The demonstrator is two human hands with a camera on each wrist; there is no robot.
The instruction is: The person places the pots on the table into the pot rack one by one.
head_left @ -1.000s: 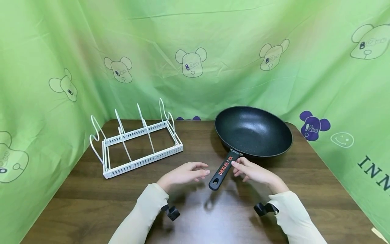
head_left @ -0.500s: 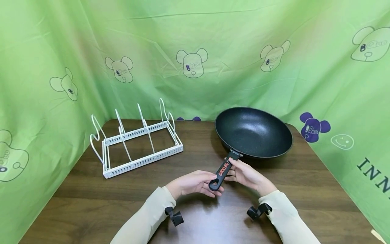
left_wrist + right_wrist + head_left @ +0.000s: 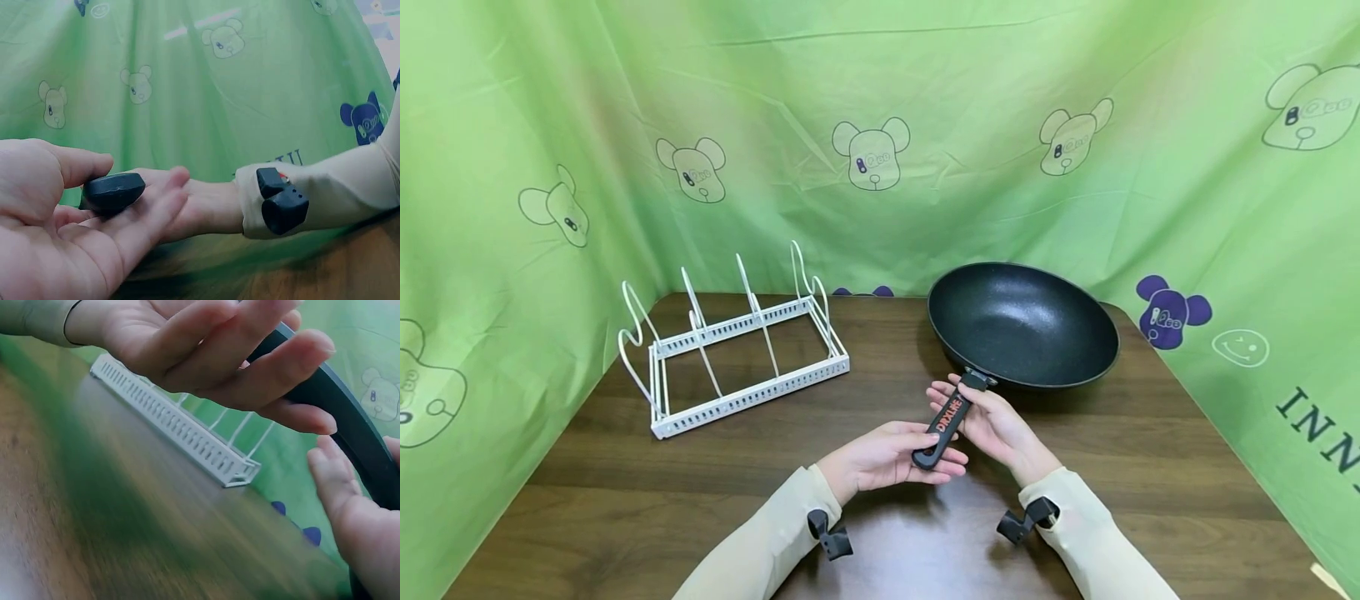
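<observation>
A black wok (image 3: 1022, 321) stands at the right of the table in the head view. Its handle (image 3: 950, 419), with red lettering, points toward the person. My left hand (image 3: 887, 457) pinches the handle's end, thumb above and fingers spread underneath; the left wrist view shows the blunt black tip (image 3: 114, 192) there. Nearer the bowl, my right hand (image 3: 1000, 427) holds the handle between its thumb on top and fingers beneath. In the right wrist view the left fingers (image 3: 275, 372) cover part of the handle.
A white wire pot rack (image 3: 752, 387) with upright dividers rests on the left of the brown wooden table (image 3: 625, 508). Green curtains (image 3: 790, 150) printed with bear heads hang close behind and at both sides. Each sleeve carries a black wrist mount (image 3: 830, 533).
My left hand has moved right and taken hold of the handle's end. The right hand has shifted left, its fingers now under the handle. The wok and rack have stayed put.
</observation>
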